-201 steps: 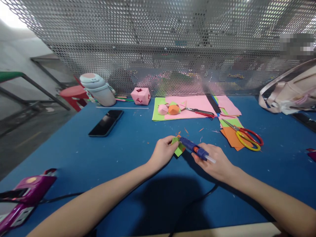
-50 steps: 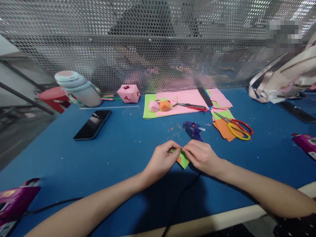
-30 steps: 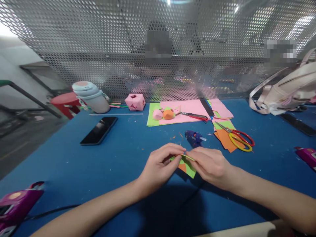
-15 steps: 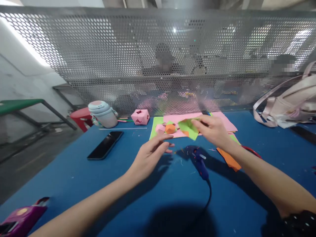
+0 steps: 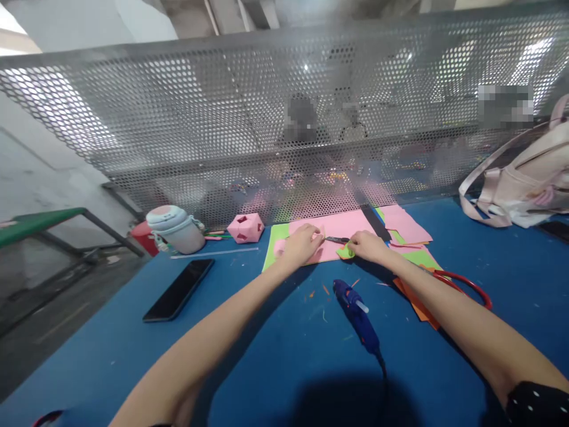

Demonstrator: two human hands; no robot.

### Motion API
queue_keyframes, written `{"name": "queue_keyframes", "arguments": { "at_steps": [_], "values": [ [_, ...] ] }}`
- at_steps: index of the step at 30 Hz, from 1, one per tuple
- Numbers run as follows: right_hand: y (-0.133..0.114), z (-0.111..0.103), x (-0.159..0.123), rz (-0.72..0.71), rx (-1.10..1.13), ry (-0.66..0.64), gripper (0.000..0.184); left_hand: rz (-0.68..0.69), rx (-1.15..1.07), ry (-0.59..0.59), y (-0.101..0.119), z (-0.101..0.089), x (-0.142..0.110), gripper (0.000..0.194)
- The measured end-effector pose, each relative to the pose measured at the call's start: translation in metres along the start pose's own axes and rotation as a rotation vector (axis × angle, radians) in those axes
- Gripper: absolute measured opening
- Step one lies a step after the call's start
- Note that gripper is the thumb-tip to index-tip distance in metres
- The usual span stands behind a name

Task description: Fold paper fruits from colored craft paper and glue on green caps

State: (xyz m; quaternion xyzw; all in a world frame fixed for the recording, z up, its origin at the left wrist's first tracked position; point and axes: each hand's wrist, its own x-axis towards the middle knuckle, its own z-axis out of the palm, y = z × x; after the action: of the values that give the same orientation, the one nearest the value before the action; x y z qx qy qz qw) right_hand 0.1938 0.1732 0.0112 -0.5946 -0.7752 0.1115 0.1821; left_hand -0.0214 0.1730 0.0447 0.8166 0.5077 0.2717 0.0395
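Your R hand (image 5: 367, 245) pinches green paper (image 5: 345, 252); L hand (image 5: 303, 244), can't tell its grip. Snagging on nearby tool (image 5: 336, 240) cd tear it.

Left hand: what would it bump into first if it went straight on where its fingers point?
Probably the dark tool on the pink paper, just beyond the left hand; depth is hard to judge.

A folded green-and-orange paper piece (image 5: 345, 252) is held in the right hand (image 5: 367, 245), while the left hand (image 5: 303, 244) is placed over stacked pink and green paper sheets (image 5: 342, 222). On the blue counter (image 5: 275, 362), a dark-blue glue gun (image 5: 363, 325) is seen beside orange paper scraps (image 5: 312, 294).
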Motion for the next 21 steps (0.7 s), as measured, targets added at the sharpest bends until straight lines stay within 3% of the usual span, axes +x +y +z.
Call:
{"name": "queue_keyframes", "arguments": {
  "at_steps": [4, 8, 14, 21],
  "values": [
    [0.013, -0.002, 0.001, 0.091, -0.026, 0.058, 0.029, -0.027, 0.049, -0.030, 0.000, 0.031, 0.018, 0.022],
    [0.021, -0.009, 0.001, 0.158, 0.030, 0.149, 0.030, -0.048, 0.018, -0.033, 0.000, 0.041, 0.022, 0.019],
    [0.009, -0.020, 0.000, 0.094, 0.330, 0.286, 0.043, -0.085, -0.245, 0.006, 0.001, 0.018, 0.014, 0.015],
    [-0.014, -0.003, -0.008, -0.054, 0.742, 0.204, 0.035, -0.184, -0.717, -0.061, -0.001, -0.007, -0.029, 0.020]
  ]
}}
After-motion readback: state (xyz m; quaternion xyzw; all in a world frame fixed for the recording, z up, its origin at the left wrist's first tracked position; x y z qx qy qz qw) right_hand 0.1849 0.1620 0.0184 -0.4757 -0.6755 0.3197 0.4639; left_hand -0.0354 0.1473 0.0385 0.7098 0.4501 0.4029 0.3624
